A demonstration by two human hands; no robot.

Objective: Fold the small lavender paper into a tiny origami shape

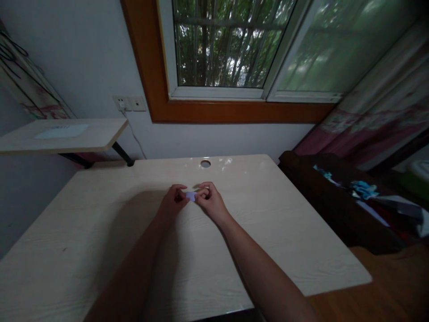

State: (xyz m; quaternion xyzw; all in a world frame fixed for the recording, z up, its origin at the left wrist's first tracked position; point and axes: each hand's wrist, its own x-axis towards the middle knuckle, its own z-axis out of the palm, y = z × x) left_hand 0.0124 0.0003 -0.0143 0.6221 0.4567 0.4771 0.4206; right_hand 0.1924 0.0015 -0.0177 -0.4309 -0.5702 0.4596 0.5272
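Note:
Between my two hands is a small pale purple piece (191,196), flat and roughly rectangular, perhaps paper. My left hand (173,200) pinches its left end between thumb and fingers. Its right end is gripped by my right hand (210,199), thumb at the near side and fingers curled. Both hands are held over the far middle part of the light wood-grain desk (268,232). The fingers cover the ends of the piece, so its full shape is hidden.
A round cable hole (205,164) lies beyond my hands near the desk's back edge. On the left a raised shelf (100,134) carries a paper sheet (63,131). A dark brown seat (311,192) with cloth items stands at right. The window (231,44) is ahead.

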